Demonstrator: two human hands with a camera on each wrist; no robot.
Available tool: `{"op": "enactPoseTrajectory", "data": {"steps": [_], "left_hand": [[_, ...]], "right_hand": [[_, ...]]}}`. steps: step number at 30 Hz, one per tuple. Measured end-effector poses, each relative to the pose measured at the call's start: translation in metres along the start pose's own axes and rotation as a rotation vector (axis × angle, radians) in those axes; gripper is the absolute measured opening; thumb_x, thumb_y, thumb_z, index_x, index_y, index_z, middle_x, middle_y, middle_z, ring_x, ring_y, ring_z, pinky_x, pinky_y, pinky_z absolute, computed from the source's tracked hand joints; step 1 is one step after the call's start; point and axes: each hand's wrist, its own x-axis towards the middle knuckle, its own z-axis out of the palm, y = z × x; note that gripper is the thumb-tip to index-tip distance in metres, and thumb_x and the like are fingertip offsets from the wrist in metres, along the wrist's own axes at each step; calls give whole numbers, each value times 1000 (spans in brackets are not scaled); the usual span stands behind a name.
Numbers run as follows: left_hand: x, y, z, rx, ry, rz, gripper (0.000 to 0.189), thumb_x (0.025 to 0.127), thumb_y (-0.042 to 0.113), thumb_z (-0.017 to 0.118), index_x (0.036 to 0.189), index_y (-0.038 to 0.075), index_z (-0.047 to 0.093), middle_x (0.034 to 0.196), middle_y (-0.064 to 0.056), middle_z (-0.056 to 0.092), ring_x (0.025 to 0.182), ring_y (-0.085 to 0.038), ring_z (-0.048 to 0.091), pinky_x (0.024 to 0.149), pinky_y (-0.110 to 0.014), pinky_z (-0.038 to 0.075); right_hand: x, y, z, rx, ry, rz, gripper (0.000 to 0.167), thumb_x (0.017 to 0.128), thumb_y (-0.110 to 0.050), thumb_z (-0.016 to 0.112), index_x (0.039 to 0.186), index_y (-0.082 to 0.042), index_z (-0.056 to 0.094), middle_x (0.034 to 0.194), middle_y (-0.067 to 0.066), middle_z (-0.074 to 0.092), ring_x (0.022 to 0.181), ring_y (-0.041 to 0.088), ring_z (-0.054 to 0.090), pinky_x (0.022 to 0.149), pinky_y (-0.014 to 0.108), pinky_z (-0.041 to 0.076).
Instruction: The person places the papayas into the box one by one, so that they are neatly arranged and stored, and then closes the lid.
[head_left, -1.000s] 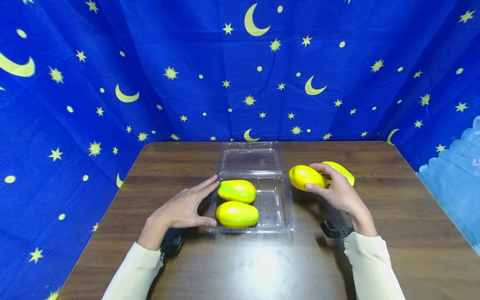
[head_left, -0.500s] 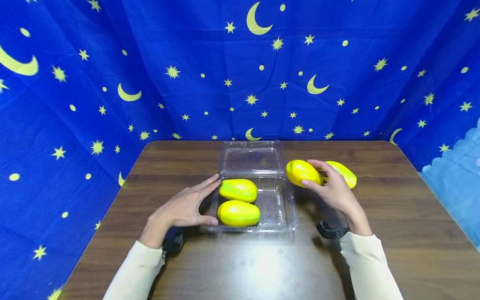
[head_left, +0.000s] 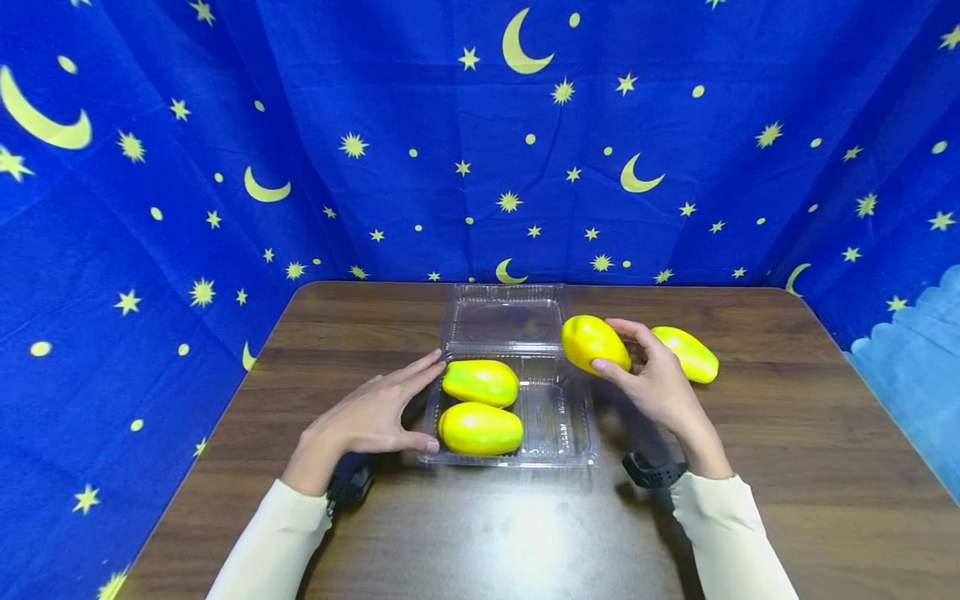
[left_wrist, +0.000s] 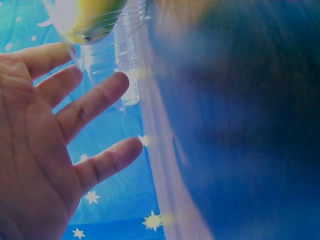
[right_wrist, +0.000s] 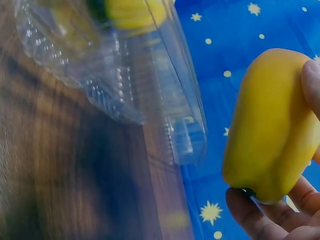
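Note:
My right hand grips a yellow papaya between thumb and fingers, just right of the clear plastic clamshell box. In the right wrist view the held papaya shows a small dark stem end near the fingertips. My left hand has its fingers spread along the box's left side, with thumb at the front corner. Two yellow-green papayas lie in the left half of the box, a rear papaya and a front papaya. The left wrist view shows the left hand's fingers extended.
Another papaya lies on the brown wooden table, right of and beyond my right hand. The box's lid is folded back toward the rear edge. A blue star-and-moon cloth hangs behind the table.
My right hand has carried the papaya left and slightly up, away from the other papaya on the table and closer to the box. My left hand stays at the box's left side.

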Motion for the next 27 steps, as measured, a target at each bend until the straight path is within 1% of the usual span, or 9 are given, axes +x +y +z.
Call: {"op": "enactPoseTrajectory", "data": {"steps": [6,9,14,16,18,21,23,27], "left_hand": [[0,0,0,-1,-3,-4,111,74,78,69,161,32,18,169,15,5,154,-23,26,116,-67,31],[0,0,1,-5,-5,-3,111,74,78,69,161,32,18,169,14,5,154,-23,26,115,-67,31],[0,1,0,-9,-1,3,111,74,76,70,161,30,19,170,13,6,154,-24,25,116,-66,31],[0,1,0,-7,1,6,111,75,75,70,161,29,19,170,12,6,154,-23,25,117,-65,31],[0,1,0,-5,3,13,111,75,75,71,162,29,19,170,12,6,154,-23,25,117,-64,31],[0,1,-1,-5,6,16,110,75,74,71,162,29,20,170,11,7,154,-24,25,116,-65,31],[0,1,-1,-8,7,13,110,75,74,71,161,29,20,170,12,7,154,-24,25,116,-66,31],[0,2,-1,-12,3,-1,110,74,75,71,161,31,19,170,14,6,154,-24,25,115,-70,29]], "right_hand": [[0,-5,10,55,-18,-31,61,89,-21,78,143,-12,51,131,13,63,110,24,60,87,7,49],[0,-9,16,86,-25,-54,61,88,-19,78,143,-11,52,130,13,64,110,21,61,91,9,49],[0,-17,24,96,-36,-73,61,87,-18,79,142,-10,54,132,13,64,113,24,63,93,10,49],[0,-19,27,97,-49,-75,62,87,-18,79,142,-10,53,133,12,63,114,27,63,94,16,52],[0,-21,31,105,-60,-81,61,87,-18,79,142,-11,53,132,12,64,114,27,63,96,27,55],[0,-21,37,98,-71,-102,61,86,-19,79,141,-11,54,133,11,63,116,27,63,99,42,55],[-1,-21,42,83,-79,-122,61,86,-20,80,141,-12,54,134,11,63,117,27,63,100,46,54],[-2,-23,47,46,-93,-150,61,85,-22,81,140,-10,55,133,10,63,118,26,63,100,47,55]]}}
